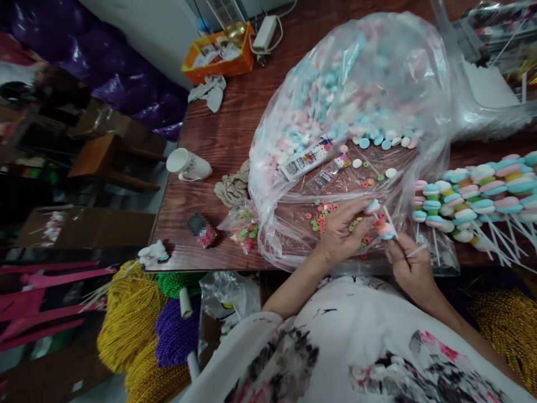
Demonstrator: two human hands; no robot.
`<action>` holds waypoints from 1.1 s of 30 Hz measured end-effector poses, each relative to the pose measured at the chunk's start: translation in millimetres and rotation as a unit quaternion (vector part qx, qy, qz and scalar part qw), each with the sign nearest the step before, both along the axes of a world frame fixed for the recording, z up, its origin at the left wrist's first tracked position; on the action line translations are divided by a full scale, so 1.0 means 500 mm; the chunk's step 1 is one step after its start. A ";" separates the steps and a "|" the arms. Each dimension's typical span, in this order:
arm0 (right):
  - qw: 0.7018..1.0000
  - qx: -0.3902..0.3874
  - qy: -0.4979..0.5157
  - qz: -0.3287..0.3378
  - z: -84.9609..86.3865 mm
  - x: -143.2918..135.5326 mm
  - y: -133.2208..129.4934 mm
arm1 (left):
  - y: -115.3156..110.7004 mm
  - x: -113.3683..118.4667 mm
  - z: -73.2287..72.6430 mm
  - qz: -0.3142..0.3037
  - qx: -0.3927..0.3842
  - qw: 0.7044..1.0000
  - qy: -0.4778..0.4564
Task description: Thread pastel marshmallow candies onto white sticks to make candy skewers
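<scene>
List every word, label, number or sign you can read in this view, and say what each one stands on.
No text can be read.
White printed packet inside the clear plastic bag: coloured print, too blurred.
Small clear packet beside it: dark print, too small.
White ceramic mug lying on the brown wooden table: faint mark, illegible.
Small dark object near the table edge: pixelated.
Orange cardboard box: papers inside, unreadable.

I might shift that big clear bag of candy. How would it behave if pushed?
The bag looks floppy: its thin film is crumpled and sagging. It is probably heavy, bulging with candy pieces. Its mouth lies open toward the left hand, so pieces might spill.
</scene>
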State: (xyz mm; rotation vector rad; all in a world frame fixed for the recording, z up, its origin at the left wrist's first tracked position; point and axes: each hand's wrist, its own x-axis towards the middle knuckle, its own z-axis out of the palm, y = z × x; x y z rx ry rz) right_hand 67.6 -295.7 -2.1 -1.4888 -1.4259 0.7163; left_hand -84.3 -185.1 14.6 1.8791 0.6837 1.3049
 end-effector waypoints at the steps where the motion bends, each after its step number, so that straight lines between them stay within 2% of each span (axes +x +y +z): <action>1: 1.000 0.004 -0.011 0.002 0.001 0.002 0.001 | 0.003 -0.001 0.001 0.003 -0.018 1.000 -0.008; 3: 0.999 0.012 -0.033 0.016 0.004 0.005 0.001 | 0.007 -0.005 0.001 0.001 -0.030 1.000 -0.003; 6: 1.000 0.004 -0.005 0.013 0.002 -0.002 -0.002 | 0.002 -0.007 -0.010 0.002 -0.037 0.999 0.013; 10: 0.999 -0.021 0.044 0.001 -0.015 -0.017 -0.006 | -0.034 0.005 -0.025 0.024 -0.113 0.993 0.010; 12: 0.998 -0.030 0.058 0.009 -0.025 -0.021 -0.005 | -0.054 0.015 -0.026 0.004 -0.144 0.989 0.019; 15: 0.994 -0.040 0.097 -0.012 -0.031 -0.015 0.002 | -0.063 0.024 -0.021 -0.042 -0.144 0.988 0.031; 18: 0.981 -0.029 0.172 -0.086 -0.019 0.005 0.009 | -0.025 0.016 -0.015 -0.051 -0.165 0.984 0.036; 21: 0.949 -0.004 0.271 -0.159 0.000 0.025 0.012 | 0.057 0.000 -0.006 -0.007 -0.171 0.984 0.042; 23: 0.931 0.011 0.310 -0.190 0.006 0.031 0.010 | 0.114 -0.002 0.001 0.014 -0.101 0.990 0.099; 24: 0.926 0.018 0.320 -0.198 0.006 0.031 0.008 | 0.136 0.001 0.003 -0.006 -0.057 0.988 0.146; 26: 0.923 0.024 0.333 -0.194 -0.001 0.031 0.002 | 0.164 0.014 0.006 -0.060 -0.002 0.972 0.226; 29: 0.925 -0.005 0.349 -0.154 -0.021 0.030 -0.009 | 0.170 0.032 0.007 -0.114 -0.018 0.959 0.259; 33: 0.923 -0.002 0.362 -0.127 -0.040 0.032 -0.021 | 0.169 0.016 0.018 -0.081 -0.117 0.968 0.208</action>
